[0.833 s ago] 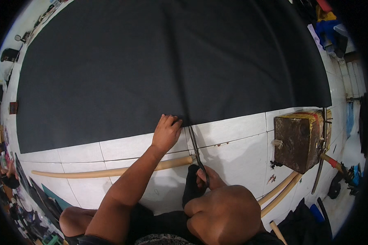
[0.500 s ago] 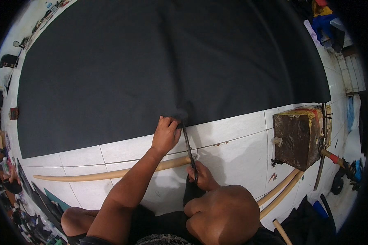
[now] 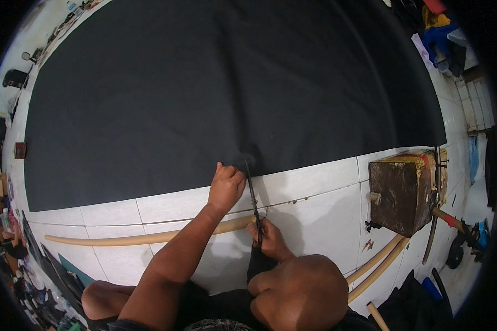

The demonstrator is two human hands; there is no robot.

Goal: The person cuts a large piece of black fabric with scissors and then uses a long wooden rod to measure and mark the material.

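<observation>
A wide black sheet of material (image 3: pixel 149 110), perhaps cloth or thin leather, lies spread over the tiled floor. My left hand (image 3: pixel 226 183) has its fingers closed at the sheet's near edge, pinching it just left of the blades. Long dark scissors (image 3: pixel 252 190) are gripped in my right hand (image 3: pixel 270 238), their blades pointing away from me and meeting that edge. A slight pucker rises in the sheet by the blade tips, which are partly hidden. Beneath my left forearm runs a long pale tapered pole (image 3: pixel 121 240), its thick end by the scissors.
To the right stands a worn brown block-shaped box (image 3: pixel 400 193) with metal rods against it. Two more pale poles (image 3: pixel 378 267) lie below it. Dark cloth (image 3: pixel 411 300) is heaped at lower right. Assorted clutter lines the left rim. My bent knee (image 3: pixel 303 292) is close to my right hand.
The scissors' handles and my right hand have shifted slightly left. My left fingers have curled in more at the sheet's edge. The view has tilted a little.
</observation>
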